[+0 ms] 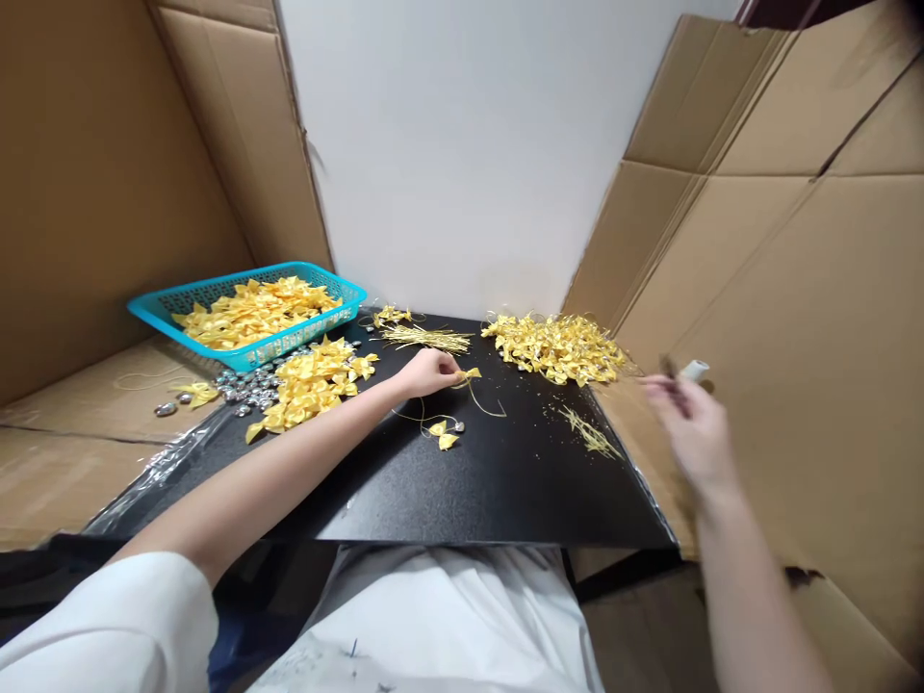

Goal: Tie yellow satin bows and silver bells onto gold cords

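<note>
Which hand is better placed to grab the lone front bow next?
Left hand, probably: it's nearer the lone front bow, though its fingers pinch another bow; the right hand is off beside the cardboard.

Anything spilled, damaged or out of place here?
Slightly untidy: one silvery piece lies on the left cardboard, apart from the silvery pile, and short golden strands lie strewn at the right of the black tabletop.

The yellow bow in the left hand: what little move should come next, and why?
Perhaps the right hand should move in toward the thin cord beside the yellow bow. The left hand pinches the bow, and the cord trails loose over the black table, while the right hand is off to the side, with something dark at its fingers, too blurred to name.
</note>
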Demonstrator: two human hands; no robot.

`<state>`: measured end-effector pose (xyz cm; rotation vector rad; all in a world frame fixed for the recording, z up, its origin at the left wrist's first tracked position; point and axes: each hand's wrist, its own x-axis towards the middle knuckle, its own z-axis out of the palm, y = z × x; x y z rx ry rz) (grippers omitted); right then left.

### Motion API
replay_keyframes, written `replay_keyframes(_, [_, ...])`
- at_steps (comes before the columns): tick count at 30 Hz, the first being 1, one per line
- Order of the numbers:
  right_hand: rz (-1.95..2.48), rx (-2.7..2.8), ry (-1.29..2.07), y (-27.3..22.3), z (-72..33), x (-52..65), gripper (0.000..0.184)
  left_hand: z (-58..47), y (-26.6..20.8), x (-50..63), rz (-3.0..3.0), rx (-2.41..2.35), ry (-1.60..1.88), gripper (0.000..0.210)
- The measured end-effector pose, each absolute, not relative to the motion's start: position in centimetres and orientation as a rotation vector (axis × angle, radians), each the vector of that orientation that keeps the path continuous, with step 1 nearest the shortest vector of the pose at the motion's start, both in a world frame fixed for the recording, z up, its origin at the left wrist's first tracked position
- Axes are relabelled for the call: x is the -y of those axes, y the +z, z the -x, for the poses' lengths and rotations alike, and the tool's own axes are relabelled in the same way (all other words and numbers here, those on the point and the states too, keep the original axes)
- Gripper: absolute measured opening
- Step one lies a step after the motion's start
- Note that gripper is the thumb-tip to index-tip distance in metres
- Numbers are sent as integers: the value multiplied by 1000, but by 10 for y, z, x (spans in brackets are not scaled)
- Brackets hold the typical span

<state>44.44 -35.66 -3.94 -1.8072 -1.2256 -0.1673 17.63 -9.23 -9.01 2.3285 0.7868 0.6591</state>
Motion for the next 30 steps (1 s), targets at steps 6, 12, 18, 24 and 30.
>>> replay_keyframes(6, [1362, 1702, 303, -64, -349, 247, 31, -165, -86, 138, -1717, -662, 650, 18])
replay_keyframes(12, [1273, 1529, 579, -101, -339, 223, 35, -162, -93, 150, -1573, -437, 609, 25])
replay_keyframes(18, [1218, 1347, 687, -102, -336, 226, 38, -158, -93, 160, -1616, -382, 599, 24])
replay_keyframes(24, [1192, 1294, 635, -101, -327, 230, 31, -167, -98, 185, -1783, -503, 766, 46])
replay_keyframes(30, [1153, 1289, 688, -99, -322, 231, 33, -172, -102, 184, -1619, -525, 789, 30])
